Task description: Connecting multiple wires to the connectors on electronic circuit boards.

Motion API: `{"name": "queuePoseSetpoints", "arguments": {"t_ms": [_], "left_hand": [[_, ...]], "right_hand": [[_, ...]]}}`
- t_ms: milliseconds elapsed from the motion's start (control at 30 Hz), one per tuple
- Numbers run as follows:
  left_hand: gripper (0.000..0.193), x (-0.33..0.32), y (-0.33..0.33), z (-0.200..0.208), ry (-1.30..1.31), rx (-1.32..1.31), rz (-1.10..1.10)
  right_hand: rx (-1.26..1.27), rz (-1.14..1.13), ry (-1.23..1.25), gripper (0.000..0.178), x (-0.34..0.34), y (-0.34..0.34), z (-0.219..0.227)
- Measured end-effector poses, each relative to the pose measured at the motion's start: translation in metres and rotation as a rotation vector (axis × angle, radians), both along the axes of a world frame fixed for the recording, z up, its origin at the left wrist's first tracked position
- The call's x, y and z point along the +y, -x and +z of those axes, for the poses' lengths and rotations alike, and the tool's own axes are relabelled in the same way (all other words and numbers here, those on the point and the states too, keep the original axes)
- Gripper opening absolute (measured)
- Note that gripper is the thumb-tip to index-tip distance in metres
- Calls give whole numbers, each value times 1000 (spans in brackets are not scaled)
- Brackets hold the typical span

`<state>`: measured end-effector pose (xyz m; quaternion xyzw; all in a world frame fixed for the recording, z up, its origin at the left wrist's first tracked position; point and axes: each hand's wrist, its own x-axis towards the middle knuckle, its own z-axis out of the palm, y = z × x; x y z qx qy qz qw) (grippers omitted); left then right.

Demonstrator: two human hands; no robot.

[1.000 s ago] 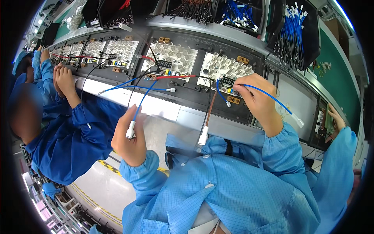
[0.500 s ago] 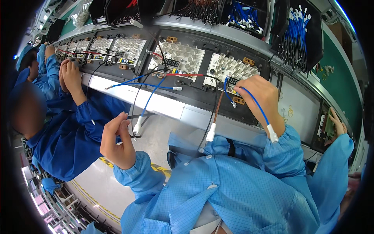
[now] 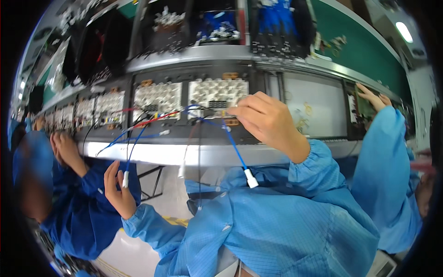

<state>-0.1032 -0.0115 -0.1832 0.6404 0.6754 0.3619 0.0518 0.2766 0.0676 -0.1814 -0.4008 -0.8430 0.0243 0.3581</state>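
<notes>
My right hand (image 3: pixel 267 119) is closed, its fingertips pinched at the right edge of a white circuit board (image 3: pixel 196 88) with a dark digit display. Blur hides what they hold, if anything. From the board's lower edge a blue wire (image 3: pixel 234 147) hangs over the rail, ending in a white connector (image 3: pixel 251 178). A brown wire with another white connector (image 3: pixel 182 170) hangs further left. My left hand (image 3: pixel 119 190) is raised below the rail with its fingers apart. Its thumb is beside the white connector (image 3: pixel 125 179) of another blue wire, perhaps touching it.
More circuit boards (image 3: pixel 158 94) run leftward in black carriers, with red, black and blue wires across them. Bins of blue wires (image 3: pixel 277 21) stand behind the rail. A co-worker's hands (image 3: pixel 65 148) are at the left; another person's hand (image 3: pixel 373 97) is at the far right.
The view has turned, shifting the boards leftward. My right hand has come off the blue wire, which now hangs free below the board. My left hand's fingers have spread from a pinch.
</notes>
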Motion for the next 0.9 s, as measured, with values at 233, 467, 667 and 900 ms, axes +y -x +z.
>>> {"name": "queuePoseSetpoints", "arguments": {"t_ms": [233,467,667,900], "left_hand": [[37,20,-1,-20,81,7,-100],[49,40,-16,-33,36,100,-231],[52,44,-18,-47,175,320,-136],[52,45,-31,-48,201,409,-23]], "right_hand": [[314,-339,513,27,-8,-45,-26],[614,-239,1333,45,-3,-52,-38],[625,-150,1376,35,1,-47,-51],[673,-190,1258,24,-4,-44,-55]]}}
